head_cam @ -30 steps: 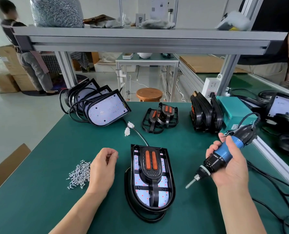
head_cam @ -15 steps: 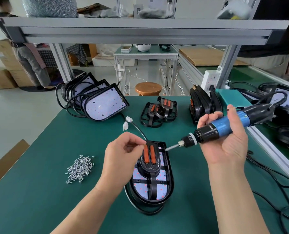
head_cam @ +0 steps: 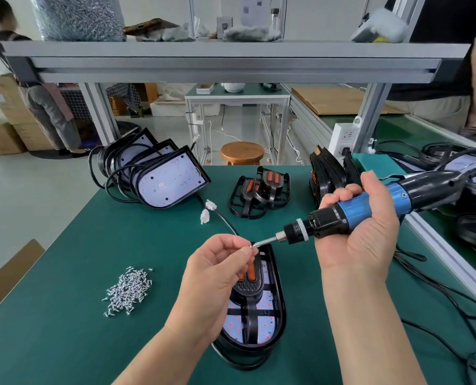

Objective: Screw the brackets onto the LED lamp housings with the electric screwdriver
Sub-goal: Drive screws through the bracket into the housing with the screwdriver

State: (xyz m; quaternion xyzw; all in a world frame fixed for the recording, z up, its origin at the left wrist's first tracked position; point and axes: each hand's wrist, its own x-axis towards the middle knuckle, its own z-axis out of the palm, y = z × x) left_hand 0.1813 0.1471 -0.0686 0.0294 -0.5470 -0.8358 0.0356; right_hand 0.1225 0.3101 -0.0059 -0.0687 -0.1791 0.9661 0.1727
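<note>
- Left hand (head_cam: 217, 273): thumb and fingertips pinch a small silver screw (head_cam: 251, 246), raised off the table over the far end of the lamp.
- Right hand (head_cam: 361, 237): fingers wrapped round the barrel of the blue-and-black electric screwdriver (head_cam: 370, 204), palm facing the camera, also raised.
- Key relation: the screwdriver's long axis runs almost level, from the right hand leftwards and slightly down. Its thin metal bit (head_cam: 266, 240) meets the screw at the left fingertips.
- The screw is tiny here, so I can't tell if it is already seated on the bit or only touching it.
- Black D-shaped LED lamp housing (head_cam: 279, 315): flat on the green table (head_cam: 64, 329), directly under the left hand, long axis running away from the person, rounded end nearest.
- Black bracket with orange inserts (head_cam: 254, 282): lies on the housing along the same axis, its far end partly hidden by the left hand.
- Judgement: this is the screw-loading step and nothing is driven yet. The bit would have to swing from near-level to pointing down at a bracket hole, and the right hand is the one that does that.
- Risk: the screw drops off during that swing.
- Loose pile of silver screws (head_cam: 128, 290): on the table left of the housing, near the left forearm.
- Spare black brackets (head_cam: 259, 190) and a stack of housings (head_cam: 170, 182) sit at the far side, well apart.
</note>
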